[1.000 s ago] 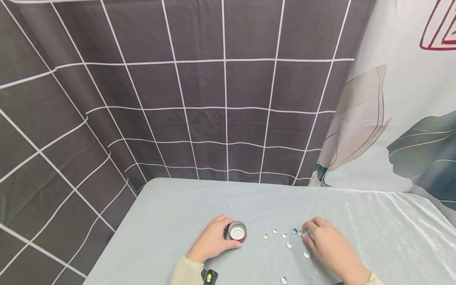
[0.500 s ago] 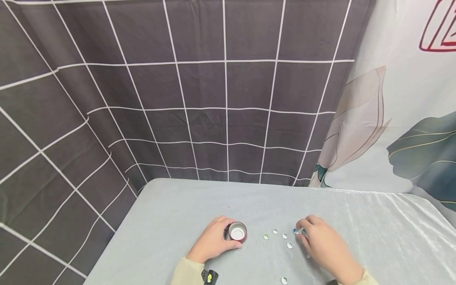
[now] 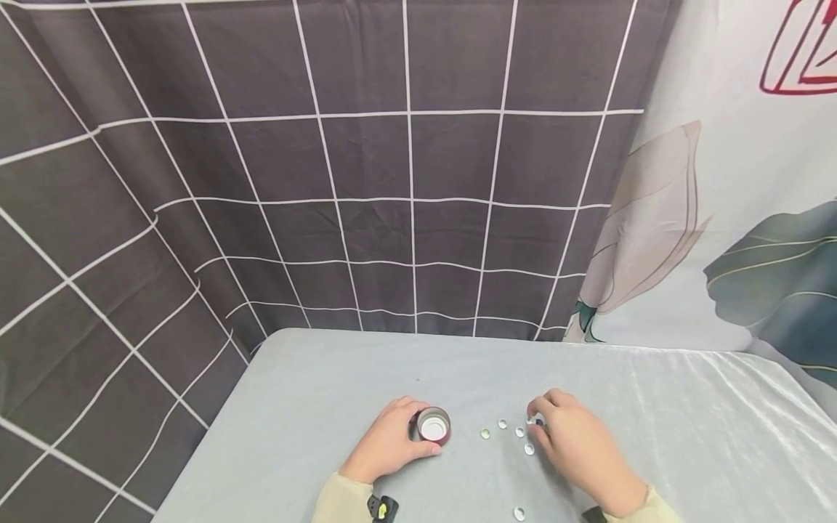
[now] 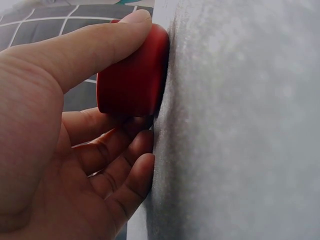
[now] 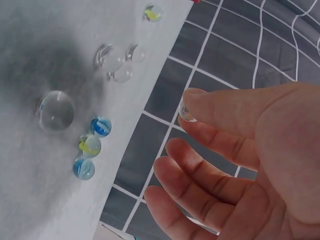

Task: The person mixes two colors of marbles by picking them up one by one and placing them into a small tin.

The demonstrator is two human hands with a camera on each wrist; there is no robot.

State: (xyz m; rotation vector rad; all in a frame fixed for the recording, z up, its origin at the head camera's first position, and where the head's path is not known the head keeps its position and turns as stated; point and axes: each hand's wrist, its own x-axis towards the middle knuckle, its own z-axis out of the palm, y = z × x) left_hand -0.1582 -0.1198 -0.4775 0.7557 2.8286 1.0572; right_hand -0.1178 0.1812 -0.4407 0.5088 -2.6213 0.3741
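Observation:
My left hand (image 3: pixel 390 440) holds a small round red tin (image 3: pixel 447 436), its thumb and fingers curled round the sides. The tin stands upright on the cloth with its mouth up and a pale inner bottom; its smooth red wall shows in the left wrist view. My right hand (image 3: pixel 582 449) pinches a clear glass marble (image 5: pixel 186 113) between thumb and forefinger, raised off the cloth. Below it lie a blue marble (image 5: pixel 101 126), a yellow-swirled marble (image 5: pixel 90 145) and a light blue marble (image 5: pixel 84 169), mostly hidden by the hand in the head view.
Between the hands lie a green-tinted marble (image 3: pixel 485 434) and several clear marbles (image 3: pixel 529 449). Another clear marble (image 3: pixel 519 513) lies nearer the front. A pale velvety cloth (image 3: pixel 340 370) covers the table, and a dark gridded curtain (image 3: pixel 366 160) hangs behind it.
My right hand has moved left over the marbles, and a clear marble now shows at its fingertips. The left hand and the tin have stayed in place.

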